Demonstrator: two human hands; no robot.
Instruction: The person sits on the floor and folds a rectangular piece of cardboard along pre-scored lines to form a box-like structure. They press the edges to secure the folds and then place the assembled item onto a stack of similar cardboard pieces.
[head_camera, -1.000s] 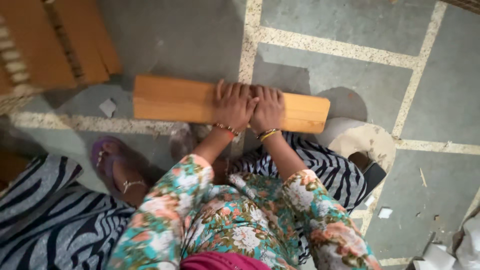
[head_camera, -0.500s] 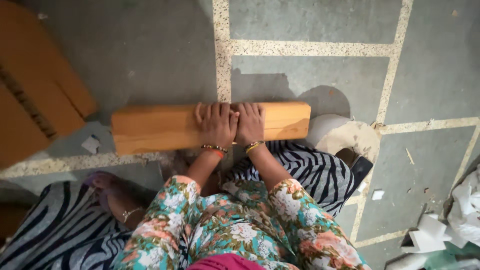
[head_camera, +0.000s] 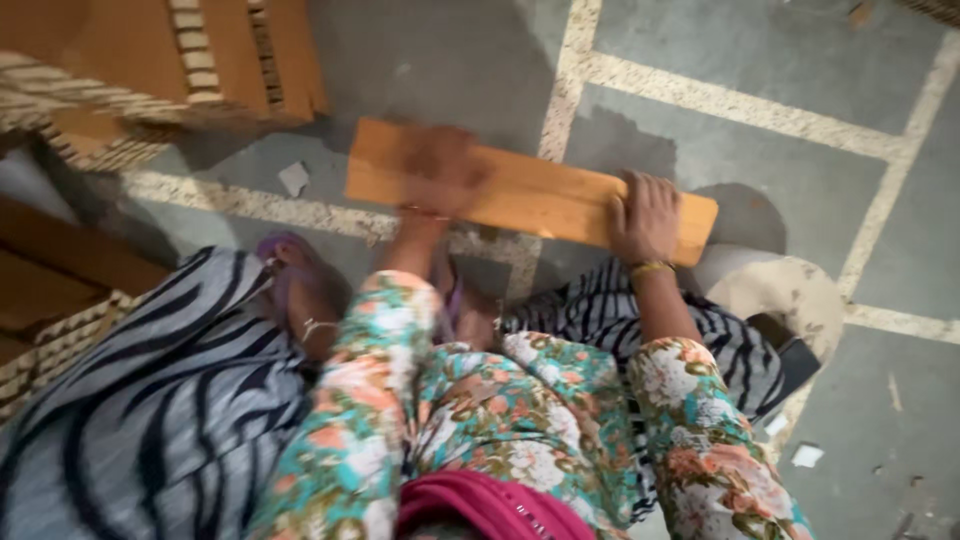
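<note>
While the wooden plank (head_camera: 530, 192) lies flat on the grey tiled floor (head_camera: 760, 60), both of the person's hands rest on top of it, well apart from each other. At the far left stand stacked wooden pieces with woven edging (head_camera: 150, 70), and a small scrap of paper (head_camera: 293, 178) lies on the floor just beside the plank's left end. The left hand (head_camera: 440, 168) sits on the left part of the plank; it is blurred, so whether its fingers are spread or curled cannot be told, though it seems to press on the top face. The plank crosses a pale speckled joint line (head_camera: 565, 80) in the floor and runs slightly tilted, its right end lower in the view. The right hand (head_camera: 645, 215) lies palm down near the right end, fingers spread flat on the wood, gripping nothing, with a yellow bangle (head_camera: 650, 268) at the wrist. Floral sleeves (head_camera: 690, 400) cover both arms, and zebra-striped fabric (head_camera: 170, 400) spreads below the plank. A round pale object (head_camera: 780, 290) sits just beside the plank's right end.
</note>
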